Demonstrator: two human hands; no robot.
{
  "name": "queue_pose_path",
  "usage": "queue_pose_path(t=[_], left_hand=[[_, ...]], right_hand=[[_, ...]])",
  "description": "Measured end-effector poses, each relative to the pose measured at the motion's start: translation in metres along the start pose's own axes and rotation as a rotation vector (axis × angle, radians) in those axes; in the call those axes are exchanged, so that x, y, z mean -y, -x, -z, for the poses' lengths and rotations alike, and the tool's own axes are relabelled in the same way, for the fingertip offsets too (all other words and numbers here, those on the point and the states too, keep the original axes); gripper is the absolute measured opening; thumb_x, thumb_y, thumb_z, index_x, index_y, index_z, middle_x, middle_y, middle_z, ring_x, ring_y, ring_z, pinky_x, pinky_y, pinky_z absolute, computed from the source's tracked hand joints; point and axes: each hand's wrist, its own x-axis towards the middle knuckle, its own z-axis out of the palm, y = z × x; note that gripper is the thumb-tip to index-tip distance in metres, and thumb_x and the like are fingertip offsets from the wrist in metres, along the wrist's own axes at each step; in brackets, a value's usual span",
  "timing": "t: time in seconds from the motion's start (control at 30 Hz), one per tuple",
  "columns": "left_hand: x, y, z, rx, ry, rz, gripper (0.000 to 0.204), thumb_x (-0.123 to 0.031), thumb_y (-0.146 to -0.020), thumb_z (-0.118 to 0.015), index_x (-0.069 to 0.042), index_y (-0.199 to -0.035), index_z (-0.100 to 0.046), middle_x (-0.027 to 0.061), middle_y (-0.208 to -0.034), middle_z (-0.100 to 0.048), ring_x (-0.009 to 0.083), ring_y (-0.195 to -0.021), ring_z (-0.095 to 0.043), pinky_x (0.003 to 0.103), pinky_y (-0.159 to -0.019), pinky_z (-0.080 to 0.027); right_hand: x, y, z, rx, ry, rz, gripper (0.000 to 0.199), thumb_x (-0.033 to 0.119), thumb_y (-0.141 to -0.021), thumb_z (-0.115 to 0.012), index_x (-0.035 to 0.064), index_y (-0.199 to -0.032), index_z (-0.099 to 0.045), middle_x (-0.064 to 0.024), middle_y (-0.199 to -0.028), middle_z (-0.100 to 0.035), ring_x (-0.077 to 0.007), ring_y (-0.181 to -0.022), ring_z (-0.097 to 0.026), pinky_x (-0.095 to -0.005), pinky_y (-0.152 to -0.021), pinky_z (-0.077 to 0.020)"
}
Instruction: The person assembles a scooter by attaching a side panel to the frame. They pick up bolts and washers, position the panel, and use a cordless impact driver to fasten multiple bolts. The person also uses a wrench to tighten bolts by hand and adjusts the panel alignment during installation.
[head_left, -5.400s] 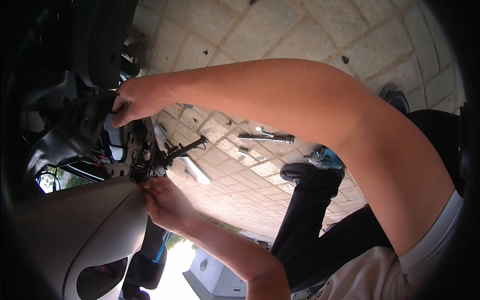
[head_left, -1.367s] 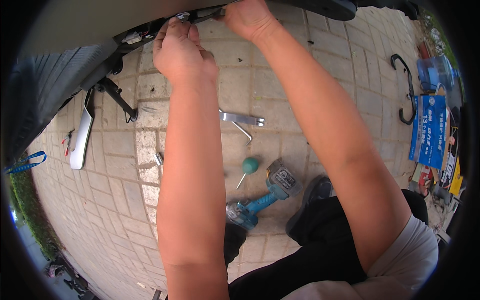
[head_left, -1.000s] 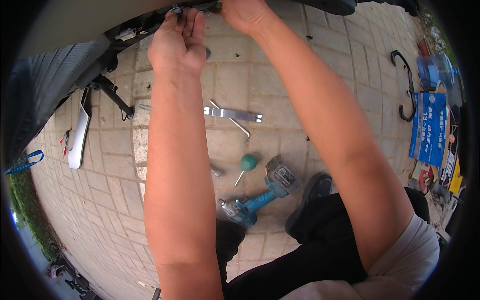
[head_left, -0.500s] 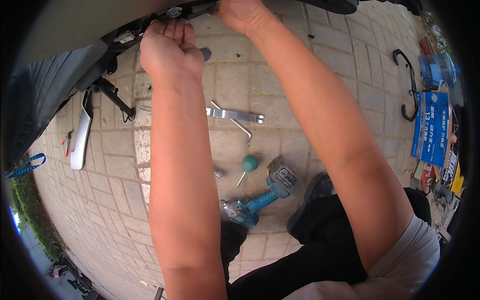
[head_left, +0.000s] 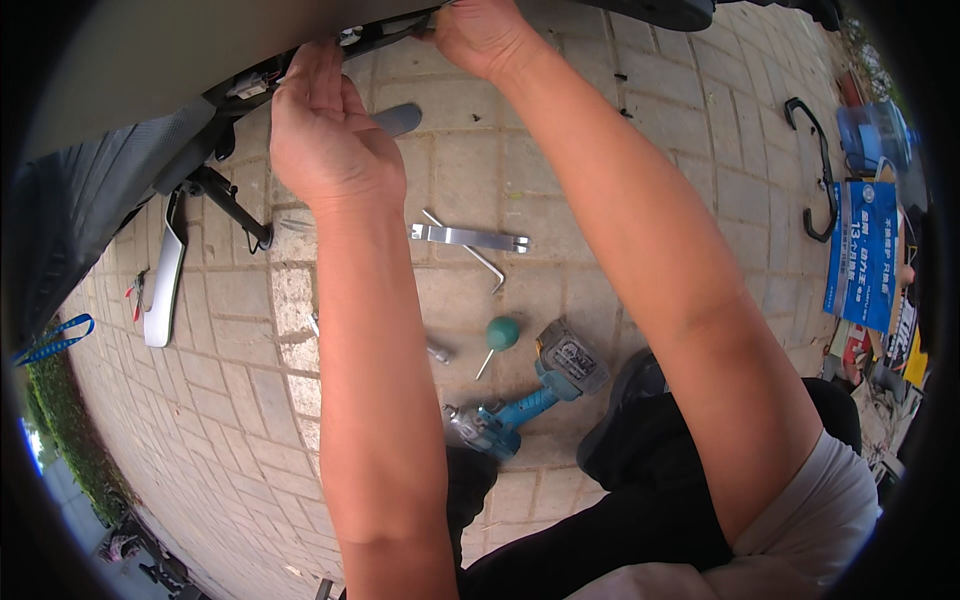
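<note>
My left hand point(head_left: 335, 150) is raised palm-up below the lower edge of a large grey-brown vehicle panel point(head_left: 200, 60). Its fingers are stretched out, the tips reaching up by dark parts and a small shiny round fitting point(head_left: 350, 36). Close to that edge, farther right, my right hand point(head_left: 483, 38) is closed with its fingers curled. What it grips is hidden, and the top of the picture cuts the hand off. A wire connector point(head_left: 248, 86) shows left of my left hand, under the panel.
On the paving lie a flat metal pry bar point(head_left: 470, 238) across a hex key point(head_left: 488, 268), a green-handled screwdriver point(head_left: 502, 333), a teal cordless impact driver point(head_left: 520, 405) and a silver-grey trim strip point(head_left: 165, 285). A kickstand point(head_left: 235, 205) stands at left; a blue box point(head_left: 862, 255) lies at right.
My left hand has turned and shifted slightly left and down, its fingers more upright. More of a dark rounded piece shows beside it. My right hand stays nearly in place.
</note>
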Motion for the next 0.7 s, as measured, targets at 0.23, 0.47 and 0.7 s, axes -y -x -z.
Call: queue_pose_path(t=[0.23,0.47,0.7], left_hand=[[0.008,-0.014,0.000,-0.018,-0.121,0.186,0.033,-0.024,-0.098,-0.056,0.006,-0.112,-0.056,0.0126,-0.102,-0.063,0.0200,-0.090,-0.059,0.033,-0.084,-0.050],[0.026,-0.020,-0.013,-0.052,-0.386,-0.038,0.033,-0.009,-0.093,-0.063,0.006,-0.121,-0.053,0.0112,-0.113,-0.059,0.0176,-0.100,-0.057,0.032,-0.088,-0.050],[0.039,0.043,0.051,0.149,-0.473,-0.201,0.046,-0.011,-0.093,-0.062,0.006,-0.134,-0.049,0.0142,-0.128,-0.055,0.0142,-0.107,-0.057,0.027,-0.091,-0.048]], right_hand=[[0.000,0.001,-0.001,-0.016,0.009,0.001,0.041,0.047,-0.088,-0.064,0.0145,-0.111,-0.055,-0.0004,-0.106,-0.057,-0.0166,-0.099,-0.051,-0.0388,-0.084,-0.0419],[0.001,0.002,-0.003,-0.037,0.020,0.002,0.040,0.047,-0.089,-0.063,0.0143,-0.110,-0.056,-0.0004,-0.104,-0.058,-0.0163,-0.097,-0.052,-0.0387,-0.083,-0.0420],[0.000,0.006,-0.003,-0.076,0.040,0.000,0.039,0.047,-0.089,-0.063,0.0141,-0.108,-0.056,-0.0003,-0.102,-0.058,-0.0161,-0.095,-0.053,-0.0387,-0.082,-0.0422]])
